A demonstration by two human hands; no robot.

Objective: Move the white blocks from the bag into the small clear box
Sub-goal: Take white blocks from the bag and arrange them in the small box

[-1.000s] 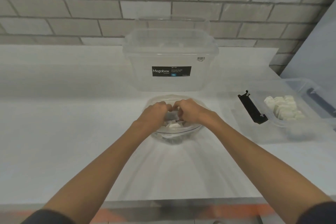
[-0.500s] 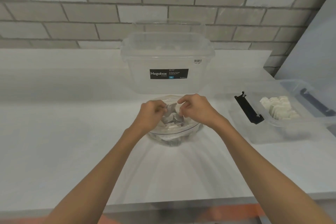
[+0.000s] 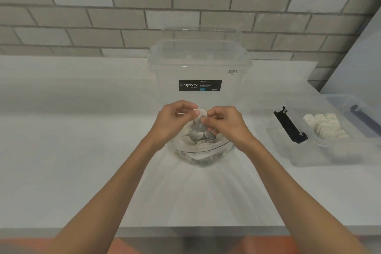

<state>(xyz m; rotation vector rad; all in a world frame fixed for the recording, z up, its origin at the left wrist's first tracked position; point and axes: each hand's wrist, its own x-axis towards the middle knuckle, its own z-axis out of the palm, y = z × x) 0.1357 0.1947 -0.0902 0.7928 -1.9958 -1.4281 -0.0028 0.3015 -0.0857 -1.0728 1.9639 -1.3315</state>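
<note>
White blocks (image 3: pixel 199 140): in the head view, a heap was seen inside the bag, at the middle of the counter and right under the two hands.
Second batch (image 3: pixel 325 126): more white blocks were seen already lying in the small clear box, far right.
Bag (image 3: pixel 204 150): clear plastic, mouth turned up, set on the counter just in front of the big tub.
Left hand (image 3: pixel 173 121): fingers were curled in, and the thumb and forefinger were pinched narrow on a pale piece (image 3: pixel 201 115) held above the bag's mouth.
Right hand (image 3: pixel 224 123): fingers were curled too, with the tips closed on that same pale piece from the other side.
Pale piece: whether it was a block or the bag's edge could not be told.
Small clear box (image 3: pixel 305 161): set well to the right of the bag, open on top, with a black latch (image 3: pixel 290 128) standing at its left end.
Big tub (image 3: pixel 198 68): clear, lidded and labelled Megabox, placed behind the bag and before the brick wall (image 3: pixel 103 16).
Counter (image 3: pixel 61 150): pale grey, with both forearms stretched across it.
</note>
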